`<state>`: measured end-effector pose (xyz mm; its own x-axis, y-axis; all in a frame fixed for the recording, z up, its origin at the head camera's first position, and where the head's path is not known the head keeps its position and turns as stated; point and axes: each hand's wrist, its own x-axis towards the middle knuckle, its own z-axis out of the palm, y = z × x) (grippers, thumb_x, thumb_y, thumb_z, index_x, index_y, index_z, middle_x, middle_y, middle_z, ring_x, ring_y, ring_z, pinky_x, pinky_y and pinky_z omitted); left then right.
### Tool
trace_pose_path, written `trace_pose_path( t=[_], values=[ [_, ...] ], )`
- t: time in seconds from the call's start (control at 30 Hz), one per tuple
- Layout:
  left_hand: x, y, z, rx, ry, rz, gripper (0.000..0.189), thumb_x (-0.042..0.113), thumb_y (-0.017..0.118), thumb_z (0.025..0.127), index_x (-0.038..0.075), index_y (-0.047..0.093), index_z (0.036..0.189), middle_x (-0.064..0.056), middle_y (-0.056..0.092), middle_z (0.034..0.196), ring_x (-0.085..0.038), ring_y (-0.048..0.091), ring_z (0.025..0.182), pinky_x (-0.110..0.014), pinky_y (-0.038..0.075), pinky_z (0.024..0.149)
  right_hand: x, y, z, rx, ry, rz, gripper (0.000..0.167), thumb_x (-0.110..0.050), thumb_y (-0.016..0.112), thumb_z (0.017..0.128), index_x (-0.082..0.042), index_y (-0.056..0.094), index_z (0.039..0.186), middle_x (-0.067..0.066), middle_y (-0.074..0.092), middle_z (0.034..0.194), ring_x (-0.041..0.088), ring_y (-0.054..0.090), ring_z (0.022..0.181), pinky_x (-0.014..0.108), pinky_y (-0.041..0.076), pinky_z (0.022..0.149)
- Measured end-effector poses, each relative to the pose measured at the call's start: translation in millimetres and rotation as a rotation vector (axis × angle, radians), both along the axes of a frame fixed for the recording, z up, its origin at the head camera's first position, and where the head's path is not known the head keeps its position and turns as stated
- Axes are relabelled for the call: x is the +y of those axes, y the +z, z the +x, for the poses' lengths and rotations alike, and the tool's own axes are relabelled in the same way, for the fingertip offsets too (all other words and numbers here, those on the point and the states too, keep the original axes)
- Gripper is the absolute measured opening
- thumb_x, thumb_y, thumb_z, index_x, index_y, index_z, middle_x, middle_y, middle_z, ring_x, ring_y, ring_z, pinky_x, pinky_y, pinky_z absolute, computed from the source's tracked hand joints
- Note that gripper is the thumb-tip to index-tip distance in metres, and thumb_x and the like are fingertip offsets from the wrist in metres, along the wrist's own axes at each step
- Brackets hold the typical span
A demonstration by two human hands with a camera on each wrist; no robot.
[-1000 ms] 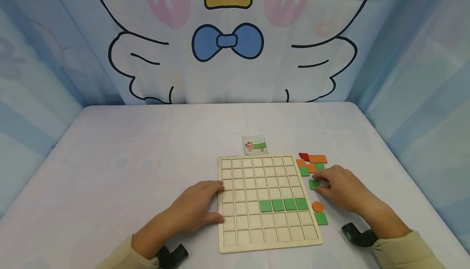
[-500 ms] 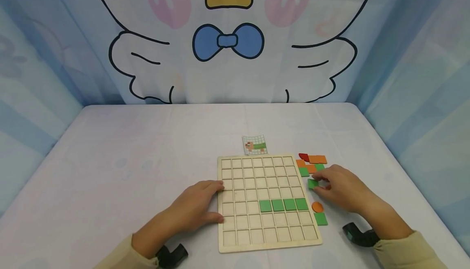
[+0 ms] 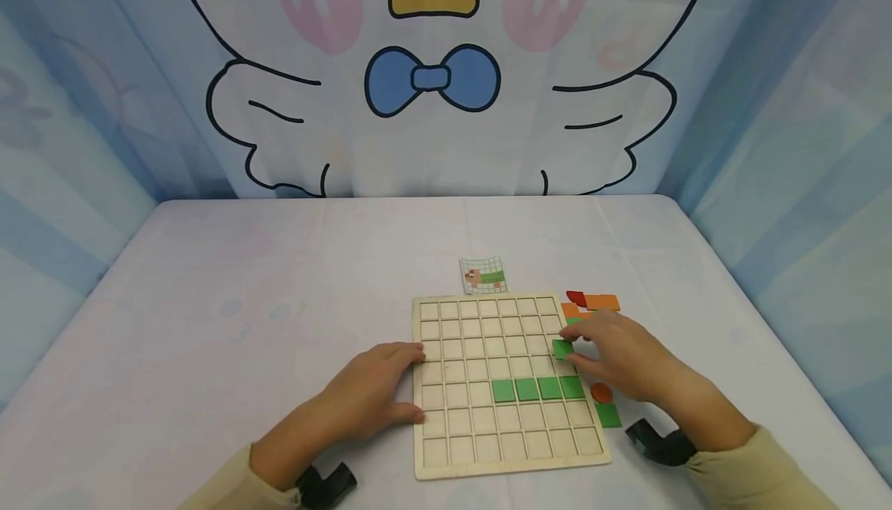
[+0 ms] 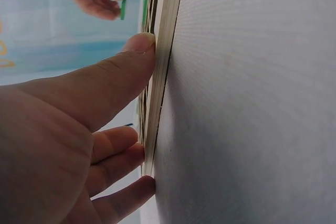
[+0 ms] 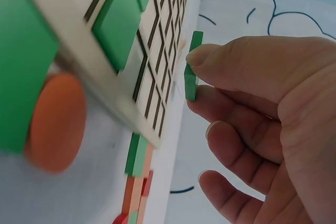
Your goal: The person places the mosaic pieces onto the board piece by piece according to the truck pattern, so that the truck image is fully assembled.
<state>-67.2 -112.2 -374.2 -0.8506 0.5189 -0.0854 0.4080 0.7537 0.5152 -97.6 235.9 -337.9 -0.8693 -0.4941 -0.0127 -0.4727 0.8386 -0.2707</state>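
A wooden grid board point(image 3: 512, 460) lies on the table with a row of green square tiles point(image 3: 527, 389) set in its cells. At the board's left edge rests my left hand point(image 3: 362, 394); its thumb and fingertips touch the rim, as the left wrist view shows. Between thumb and index finger, my right hand point(image 3: 627, 359) pinches a loose green square tile point(image 3: 561, 350). That tile is held above the right side of the board. The right wrist view shows the pinched tile point(image 5: 193, 66) edge-on, apart from the board.
Beyond the board lies a small pattern card point(image 3: 484, 275). Right of the board are a red piece point(image 3: 575, 298), orange pieces point(image 3: 602, 302), an orange round piece point(image 3: 602, 393) and another green tile point(image 3: 608, 415). My right hand partly covers this group.
My right hand has slid the green tile a little left, then lifted it and carried it left over the board's right edge. The left hand stays in place.
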Motion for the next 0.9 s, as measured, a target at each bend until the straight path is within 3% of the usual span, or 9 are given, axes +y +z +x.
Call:
trace_pose_path(
  t=[0.2, 0.47, 0.9],
  values=[
    [-0.6, 0.3, 0.7, 0.014, -0.003, 0.004, 0.070, 0.034, 0.086, 0.080, 0.002, 0.056, 0.135, -0.012, 0.053, 0.143, -0.034, 0.047, 0.133, -0.050, 0.040, 0.108, -15, 2.1, -2.6, 0.008, 0.061, -0.005, 0.027, -0.018, 0.078, 0.088, -0.008, 0.073, 0.113, -0.001, 0.068, 0.105, 0.025, 0.059, 0.102, 0.044, 0.053, 0.086],
    [-1.5, 0.5, 0.5, 0.026, -0.015, 0.011, 0.070, 0.033, 0.086, 0.080, 0.000, 0.055, 0.135, -0.013, 0.053, 0.143, -0.034, 0.048, 0.133, -0.050, 0.040, 0.108, -31, 1.4, -8.4, 0.031, 0.171, -0.036, 0.026, -0.016, 0.079, 0.086, -0.007, 0.075, 0.110, -0.003, 0.069, 0.101, 0.020, 0.058, 0.094, 0.034, 0.051, 0.076],
    [-2.0, -0.7, 0.1, 0.031, -0.015, 0.014, 0.072, 0.034, 0.085, 0.080, 0.000, 0.055, 0.135, -0.014, 0.053, 0.143, -0.035, 0.048, 0.133, -0.051, 0.040, 0.108, -56, -10.3, -9.1, 0.036, 0.281, -0.014, 0.021, -0.016, 0.076, 0.088, -0.006, 0.077, 0.106, -0.003, 0.071, 0.097, 0.018, 0.061, 0.091, 0.036, 0.051, 0.080]
  ],
)
